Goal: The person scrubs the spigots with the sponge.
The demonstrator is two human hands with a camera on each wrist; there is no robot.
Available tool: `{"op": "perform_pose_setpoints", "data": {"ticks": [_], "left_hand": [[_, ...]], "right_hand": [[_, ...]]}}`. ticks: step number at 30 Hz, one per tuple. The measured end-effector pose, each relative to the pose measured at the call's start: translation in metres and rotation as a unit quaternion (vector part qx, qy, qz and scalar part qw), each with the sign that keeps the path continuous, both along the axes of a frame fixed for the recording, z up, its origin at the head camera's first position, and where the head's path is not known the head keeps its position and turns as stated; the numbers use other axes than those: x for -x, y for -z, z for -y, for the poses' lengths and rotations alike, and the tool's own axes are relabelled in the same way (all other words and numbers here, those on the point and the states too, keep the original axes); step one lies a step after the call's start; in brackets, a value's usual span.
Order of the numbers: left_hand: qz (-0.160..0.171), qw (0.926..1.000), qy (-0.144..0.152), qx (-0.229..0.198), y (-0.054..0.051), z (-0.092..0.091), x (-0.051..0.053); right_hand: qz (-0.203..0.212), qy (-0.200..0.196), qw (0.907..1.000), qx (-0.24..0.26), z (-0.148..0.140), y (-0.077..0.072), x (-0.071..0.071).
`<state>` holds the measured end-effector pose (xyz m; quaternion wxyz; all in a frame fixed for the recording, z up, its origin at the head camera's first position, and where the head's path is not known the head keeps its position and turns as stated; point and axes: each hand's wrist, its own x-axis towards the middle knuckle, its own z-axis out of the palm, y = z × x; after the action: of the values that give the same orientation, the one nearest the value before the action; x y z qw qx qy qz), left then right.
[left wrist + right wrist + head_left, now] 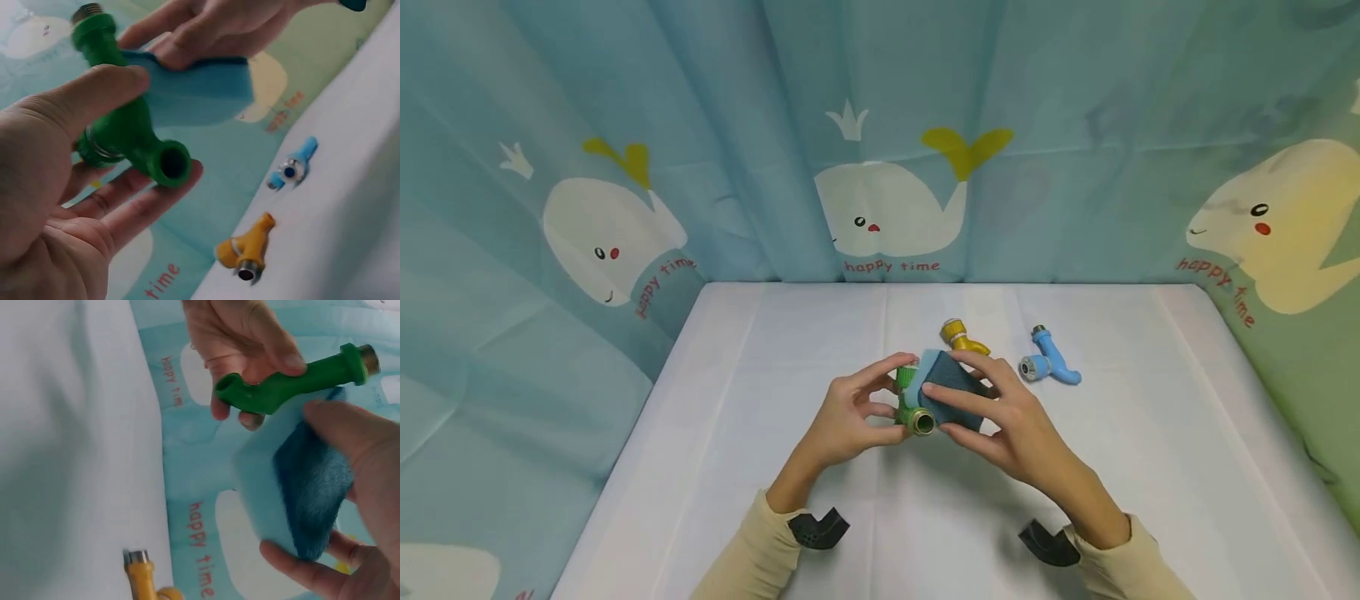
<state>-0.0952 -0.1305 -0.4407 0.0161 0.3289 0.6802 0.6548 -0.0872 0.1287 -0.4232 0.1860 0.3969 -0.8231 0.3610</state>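
Note:
A green faucet [119, 119] with a threaded metal end is held up above the table by my left hand [850, 417], thumb on one side and fingers on the other. My right hand [1007, 417] grips a sponge [958, 392], light blue with a dark blue scouring face. In the right wrist view the sponge's light side [262, 475] lies against or just beside the green faucet's body [281, 390]; exact contact is hard to tell. Behind the hands, a yellow faucet [955, 333] and a blue faucet [1052, 358] lie on the table.
The table [760, 333] wears a white cloth. A light blue curtain [737, 167] with whale prints and "happy time" lettering stands behind and beside it. A dark wrist mount [820, 529] shows at the left sleeve, another mount [1048, 543] at the right.

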Motion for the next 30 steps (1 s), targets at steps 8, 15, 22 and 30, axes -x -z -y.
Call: {"op": "perform_pose_setpoints", "data": {"ticks": [8,15,22,30], "left_hand": [[-0.001,0.9999,0.0,0.016,0.001,0.0,0.004],[0.011,0.9998,-0.015,0.01,0.001,-0.001,0.005],[-0.005,0.9999,-0.009,0.012,0.0,-0.002,0.008],[0.001,0.9996,-0.015,0.024,0.0,0.0,0.011]], "right_hand": [[-0.063,0.009,0.9977,0.021,0.003,0.005,0.001],[-0.094,0.034,0.994,0.045,0.003,0.011,0.003],[-0.107,0.04,0.9927,0.038,0.002,0.012,0.005],[-0.099,0.032,0.9941,0.032,0.004,0.013,0.011]]}}
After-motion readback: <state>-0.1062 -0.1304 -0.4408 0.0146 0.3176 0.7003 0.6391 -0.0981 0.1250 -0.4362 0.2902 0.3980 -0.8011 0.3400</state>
